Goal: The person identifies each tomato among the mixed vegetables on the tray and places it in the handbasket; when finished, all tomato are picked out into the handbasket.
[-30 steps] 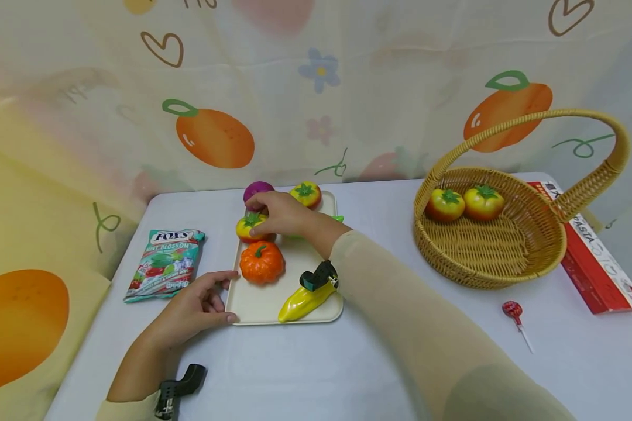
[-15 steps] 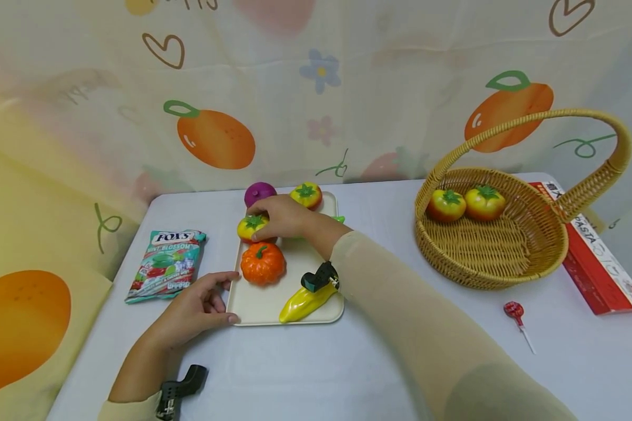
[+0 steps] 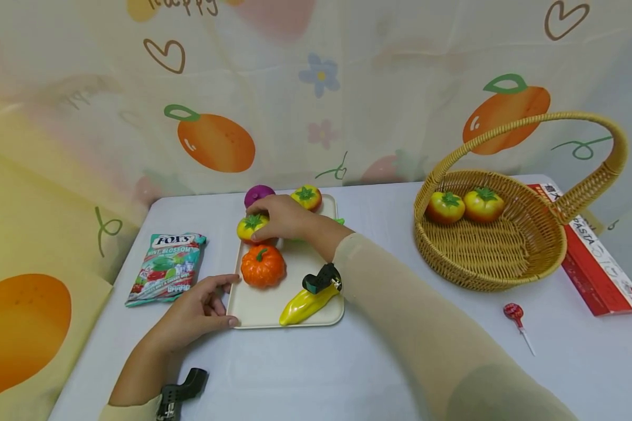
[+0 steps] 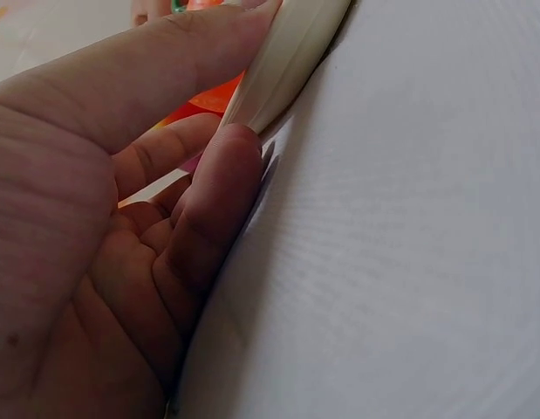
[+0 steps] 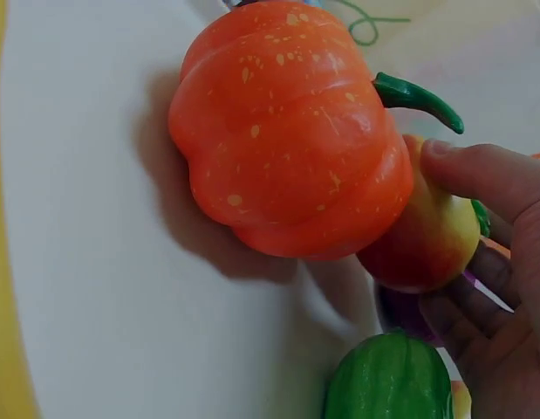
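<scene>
In the head view my right hand (image 3: 281,219) pinches a toy persimmon (image 3: 248,229), red and yellow with a green leafy top, at the left side of the cream tray (image 3: 263,310). The right wrist view shows the thumb and fingers about the persimmon (image 5: 435,244), just beyond an orange toy pumpkin (image 5: 287,131). My left hand (image 3: 200,307) holds the tray's left edge near its front corner, thumb and fingertips on the rim (image 4: 283,65) in the left wrist view. A purple onion-like toy (image 3: 258,195) and another persimmon (image 3: 306,197) lie at the tray's back.
A yellow elongated toy (image 3: 305,305) lies at the tray's front; a green ridged toy (image 5: 387,384) is mostly hidden. Left stands a candy bag (image 3: 165,268). Right are a handled wicker basket (image 3: 484,280) with two persimmons, a red pasta box (image 3: 597,275) and a lollipop (image 3: 514,313).
The head view tilts very slightly. Both hands, the persimmon and the tray keep the same places relative to one another.
</scene>
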